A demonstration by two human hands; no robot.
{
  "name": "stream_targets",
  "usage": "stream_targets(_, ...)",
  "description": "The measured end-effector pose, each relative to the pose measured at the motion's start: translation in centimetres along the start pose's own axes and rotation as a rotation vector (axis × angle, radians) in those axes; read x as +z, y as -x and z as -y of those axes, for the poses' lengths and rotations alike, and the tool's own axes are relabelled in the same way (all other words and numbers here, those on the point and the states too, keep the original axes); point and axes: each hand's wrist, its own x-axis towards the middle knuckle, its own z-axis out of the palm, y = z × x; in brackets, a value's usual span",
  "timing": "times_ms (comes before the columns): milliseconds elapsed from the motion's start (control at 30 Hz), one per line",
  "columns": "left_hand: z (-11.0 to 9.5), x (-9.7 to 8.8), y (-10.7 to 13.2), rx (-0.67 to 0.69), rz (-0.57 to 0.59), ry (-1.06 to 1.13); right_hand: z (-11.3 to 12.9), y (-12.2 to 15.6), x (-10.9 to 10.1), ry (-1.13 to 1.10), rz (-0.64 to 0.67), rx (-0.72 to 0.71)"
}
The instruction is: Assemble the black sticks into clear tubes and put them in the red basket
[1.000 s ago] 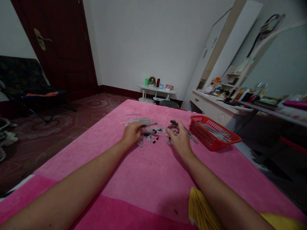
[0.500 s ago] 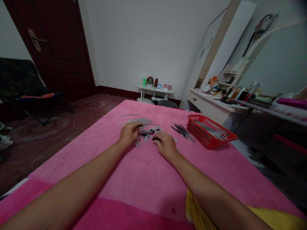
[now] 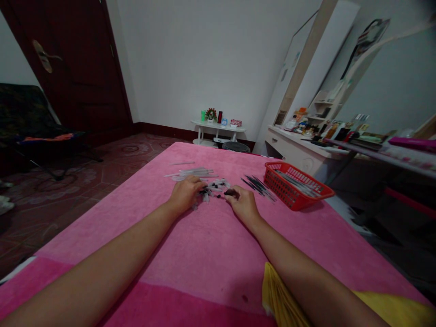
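My left hand (image 3: 185,194) rests at the left side of a pile of small clear and black pieces (image 3: 218,185). Its fingers are curled, and what they hold, if anything, is hidden. On the pile's right side, my right hand (image 3: 243,203) is closed in a pinch with a small black piece (image 3: 231,192) at its fingertips. Just beyond my left hand lie several clear tubes (image 3: 199,172), like pen barrels, side by side. Right of the pile is a fan of thin dark sticks (image 3: 257,185) that look like pen refills.
A red plastic basket (image 3: 293,193) holding long thin sticks stands at the right on the pink cloth (image 3: 190,259). Yellow fabric (image 3: 279,295) lies under my right forearm. Beyond are a small white table (image 3: 218,126), a cluttered dresser (image 3: 299,145) and a folding chair (image 3: 41,122).
My right hand has shifted slightly right, away from my left. The clear tube seen by my left fingers no longer shows there. The view has turned slightly.
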Motion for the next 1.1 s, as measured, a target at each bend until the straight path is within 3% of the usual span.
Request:
stream_targets(500, -0.62, -0.8, -0.08, 0.083, 0.075, -0.089, -0.8, 0.11, 0.29, 0.107, 0.03, -0.072)
stream_targets(1100, -0.82, -0.36, 0.12, 0.116, 0.017, -0.069, 0.09, 0.3, -0.29, 0.197, 0.043, -0.057)
